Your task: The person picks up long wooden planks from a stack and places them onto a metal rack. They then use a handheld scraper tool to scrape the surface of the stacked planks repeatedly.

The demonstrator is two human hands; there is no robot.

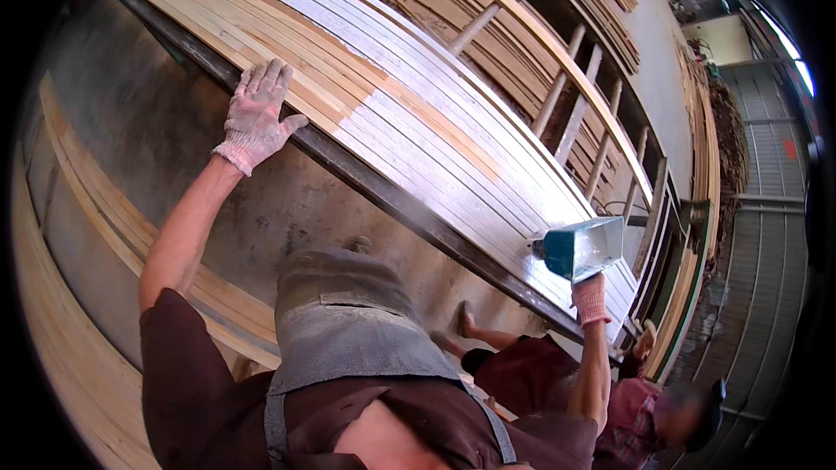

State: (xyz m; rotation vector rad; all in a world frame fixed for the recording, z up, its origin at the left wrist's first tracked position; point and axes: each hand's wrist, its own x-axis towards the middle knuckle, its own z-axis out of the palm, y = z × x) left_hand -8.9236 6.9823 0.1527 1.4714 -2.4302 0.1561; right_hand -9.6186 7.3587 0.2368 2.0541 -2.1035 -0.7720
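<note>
My left hand, in a stained whitish-pink glove, lies flat with its fingers stretched on pale bare wood strips at the near edge of the bench. A gloved right hand, my own, grips a teal box-shaped applicator from below. Its open side shows a whitish inside, and a dark knob sticks out at its left end. This tool is over the right end of the strips, and its underside is hidden. A white wet-looking coat covers many strips; bare patches show at the left and middle.
A dark metal rail runs along the bench's near side. Beyond lies a ladder-like wooden frame with stacked boards. Another person stands at the lower right, a hand near the bench's end. Long boards lie at the left.
</note>
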